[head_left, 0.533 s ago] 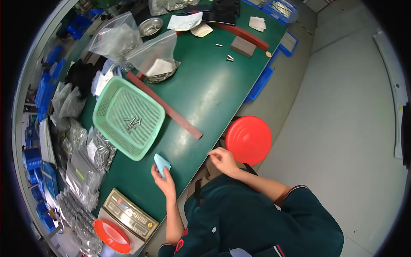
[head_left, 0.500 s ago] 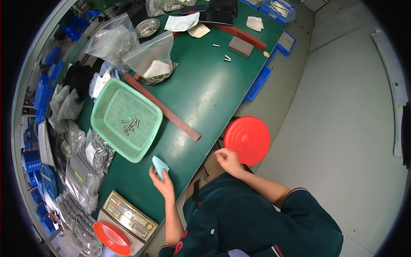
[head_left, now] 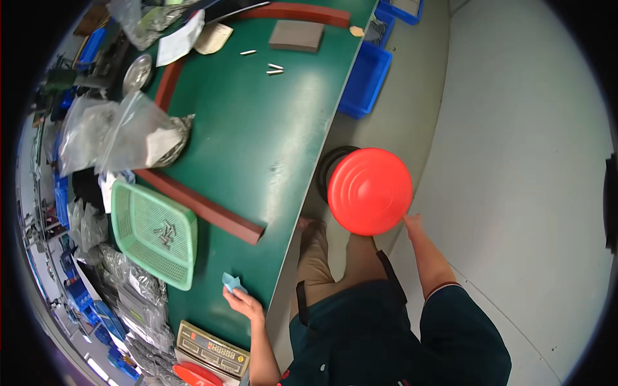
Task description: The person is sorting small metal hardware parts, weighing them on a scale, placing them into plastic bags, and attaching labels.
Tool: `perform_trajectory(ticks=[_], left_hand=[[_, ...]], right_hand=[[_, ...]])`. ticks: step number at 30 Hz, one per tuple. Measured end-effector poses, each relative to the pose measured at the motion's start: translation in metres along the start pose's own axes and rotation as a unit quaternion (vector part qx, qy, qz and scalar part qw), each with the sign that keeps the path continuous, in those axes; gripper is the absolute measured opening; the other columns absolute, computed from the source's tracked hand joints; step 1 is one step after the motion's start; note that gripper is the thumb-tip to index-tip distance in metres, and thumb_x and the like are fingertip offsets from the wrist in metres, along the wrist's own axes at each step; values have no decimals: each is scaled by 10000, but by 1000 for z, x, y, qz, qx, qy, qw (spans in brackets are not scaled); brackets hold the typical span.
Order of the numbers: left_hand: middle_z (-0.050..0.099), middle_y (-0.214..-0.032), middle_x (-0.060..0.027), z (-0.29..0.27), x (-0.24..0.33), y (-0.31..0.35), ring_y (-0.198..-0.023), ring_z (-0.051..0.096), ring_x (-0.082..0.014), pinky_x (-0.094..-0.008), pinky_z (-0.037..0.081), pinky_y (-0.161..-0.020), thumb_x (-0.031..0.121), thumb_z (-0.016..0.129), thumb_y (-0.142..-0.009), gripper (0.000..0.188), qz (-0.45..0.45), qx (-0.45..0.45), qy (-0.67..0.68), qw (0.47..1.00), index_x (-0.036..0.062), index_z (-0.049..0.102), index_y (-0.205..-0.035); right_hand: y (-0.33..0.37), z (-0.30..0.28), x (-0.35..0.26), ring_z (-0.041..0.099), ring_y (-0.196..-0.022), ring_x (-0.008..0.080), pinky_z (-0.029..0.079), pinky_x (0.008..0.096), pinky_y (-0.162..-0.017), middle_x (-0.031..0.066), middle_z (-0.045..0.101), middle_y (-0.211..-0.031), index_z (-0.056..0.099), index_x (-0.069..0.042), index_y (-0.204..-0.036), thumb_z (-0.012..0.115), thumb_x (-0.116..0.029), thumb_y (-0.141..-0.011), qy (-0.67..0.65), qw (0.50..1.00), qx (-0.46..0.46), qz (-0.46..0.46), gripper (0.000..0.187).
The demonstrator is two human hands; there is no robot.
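Observation:
My left hand [head_left: 244, 302] is closed round a crumpled light-blue cloth or paper [head_left: 232, 282] above the green table [head_left: 257, 148]. Away from the table, my right hand [head_left: 414, 222] is at the near right rim of a round red stool [head_left: 370, 192]; its fingers are partly hidden by the seat and appear to grip the edge. Left of my left hand stands a light-green mesh basket [head_left: 188, 257] with several small metal pins [head_left: 165, 233] in it. A weighing scale [head_left: 212, 350] with a red dish [head_left: 196, 374] is just in front of my left forearm.
A reddish-brown bar [head_left: 206, 209] lies across the table beside the basket. Farther off are clear plastic bags [head_left: 138, 135], a metal bowl [head_left: 137, 74], a brown block [head_left: 296, 35] and loose metal pins [head_left: 275, 72]. Blue bins [head_left: 365, 80] sit beside the table's right edge.
My right hand has gone from in front of my body out to the stool's rim. The left hand still holds the light-blue piece. The whole view has turned and shifted.

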State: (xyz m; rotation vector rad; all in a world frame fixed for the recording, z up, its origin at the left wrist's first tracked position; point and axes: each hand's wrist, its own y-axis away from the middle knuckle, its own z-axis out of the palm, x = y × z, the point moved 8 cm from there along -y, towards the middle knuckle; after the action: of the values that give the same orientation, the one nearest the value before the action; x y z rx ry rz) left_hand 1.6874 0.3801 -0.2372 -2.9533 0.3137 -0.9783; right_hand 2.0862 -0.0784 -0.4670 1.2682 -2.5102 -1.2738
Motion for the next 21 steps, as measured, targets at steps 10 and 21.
perform_trajectory(ticks=[10,21], left_hand=[[507,-1057,-240,10,15,-6,-933,517,-346,-406,401,-836,365,430,-908,530,57,-7,-137,989,-77,396,-1199],[516,-980,-207,15,27,-6,-876,518,-322,-379,405,-806,227,486,-847,417,38,-4,-120,992,-54,433,-1151]], right_hand=[[-30,77,21,494,-1052,271,405,396,-864,146,469,-1232,307,-14,-1297,700,-223,-615,-192,954,-220,69,814],[-14,171,-67,450,-1159,254,339,342,-993,119,483,-1256,313,-74,-1327,667,-174,-725,-57,974,-201,-85,705]])
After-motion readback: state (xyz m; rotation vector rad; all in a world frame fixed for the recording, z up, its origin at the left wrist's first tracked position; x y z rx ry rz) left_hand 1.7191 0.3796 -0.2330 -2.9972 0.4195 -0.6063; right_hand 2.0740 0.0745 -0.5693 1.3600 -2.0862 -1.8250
